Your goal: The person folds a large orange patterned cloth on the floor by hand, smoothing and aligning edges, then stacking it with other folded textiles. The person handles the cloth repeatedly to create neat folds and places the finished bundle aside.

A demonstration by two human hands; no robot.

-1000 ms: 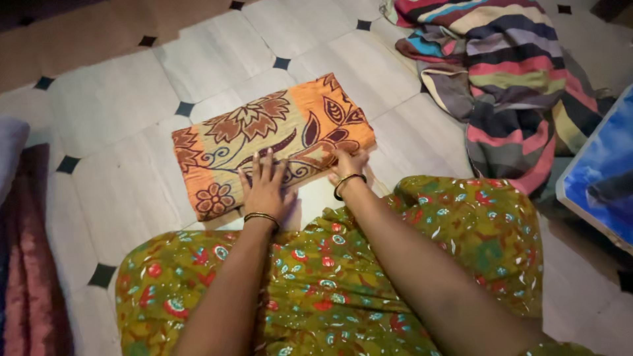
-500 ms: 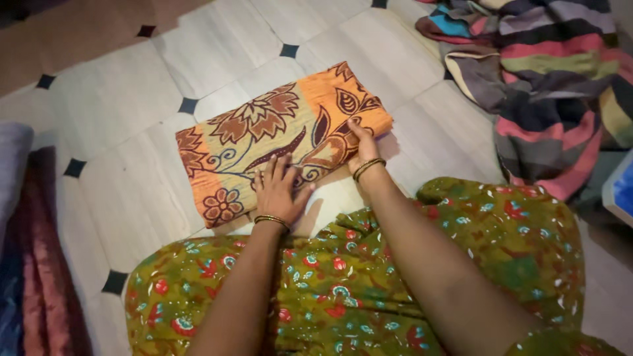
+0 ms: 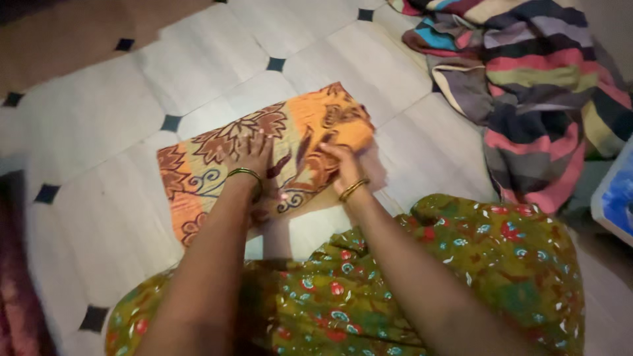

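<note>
A folded orange and tan cloth (image 3: 191, 165) with a brown flower print lies on the tiled floor (image 3: 99, 112) in front of my knees. My left hand (image 3: 252, 153) rests flat on its middle, fingers spread, a bangle at the wrist. My right hand (image 3: 341, 166) grips the cloth's near right edge, where the fabric looks bunched and slightly raised. My lap is covered by a green floral garment (image 3: 428, 277).
A crumpled striped cloth (image 3: 534, 86) in pink, grey, yellow and dark bands lies on the floor at the upper right. A blue flat object (image 3: 616, 198) shows at the right edge. Dark red fabric (image 3: 13, 316) lies at the lower left.
My left hand has slid from the near edge up to the middle of the cloth. My right hand has closed on the right end, which now looks bunched.
</note>
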